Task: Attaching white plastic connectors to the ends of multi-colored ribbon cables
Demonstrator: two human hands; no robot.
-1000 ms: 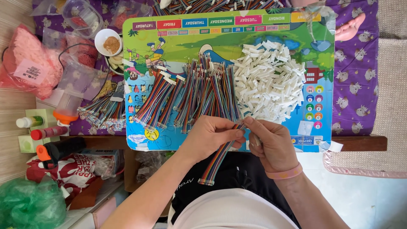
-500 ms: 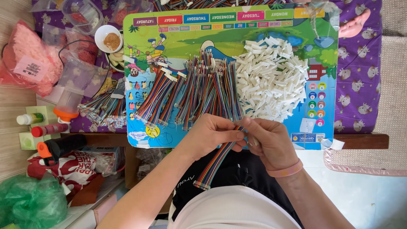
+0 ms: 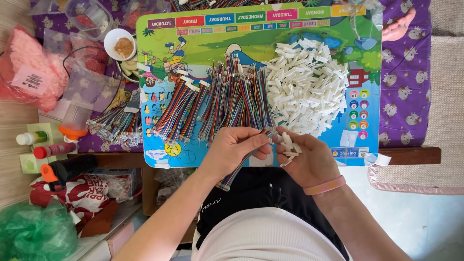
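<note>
Left hand (image 3: 237,147) pinches a ribbon cable (image 3: 241,164), its long axis slanting toward the body. Right hand (image 3: 307,157), touching its tip, grips white connectors (image 3: 289,145), apparently several.

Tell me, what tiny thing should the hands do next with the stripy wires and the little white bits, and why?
Probably push the free end of the flat rainbow-coloured ribbon cable into one small white plastic connector. The left hand pinches the cable so its tip points at the right hand, which cups several connectors, and the two nearly meet above the colourful cartoon board.
</note>
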